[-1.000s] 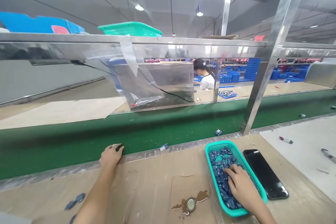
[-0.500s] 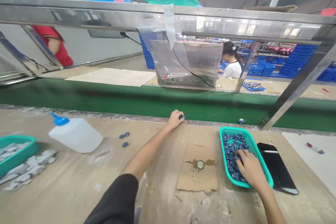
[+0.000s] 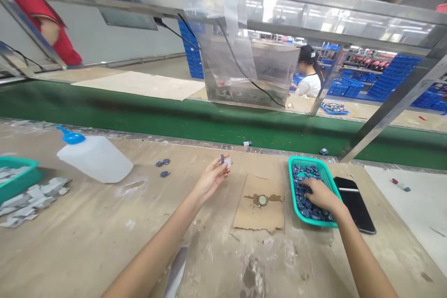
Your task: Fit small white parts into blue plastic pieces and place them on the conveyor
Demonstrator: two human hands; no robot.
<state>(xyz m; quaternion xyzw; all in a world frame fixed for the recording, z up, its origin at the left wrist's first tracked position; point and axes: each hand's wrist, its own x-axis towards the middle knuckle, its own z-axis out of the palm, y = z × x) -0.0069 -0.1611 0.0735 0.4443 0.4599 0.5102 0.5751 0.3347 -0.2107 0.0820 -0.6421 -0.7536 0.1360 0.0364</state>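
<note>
"What was nearest?"
"A bottle cap [image 3: 262, 200] on torn cardboard [image 3: 258, 221]. To its right, the right hand [image 3: 319, 194] was in a green perforated basket [image 3: 327, 177], fingers bent down among dark blue pieces [image 3: 314, 213]; I couldn't tell whether they gripped one."
"And the left hand [image 3: 210, 179]?"
"Half curled, its fingertips clamped on a small blue-and-white piece [image 3: 228, 163] above the tabletop [image 3: 87, 223]."
"Was it there half a second earlier?"
"No, it was at the green belt's [image 3: 139, 114] edge. It had drawn back; the right hand stayed in the basket."
"Farther off?"
"A similar piece [image 3: 247, 143] lay on the belt's near side; beyond was a person in white [image 3: 310, 84]."
</note>
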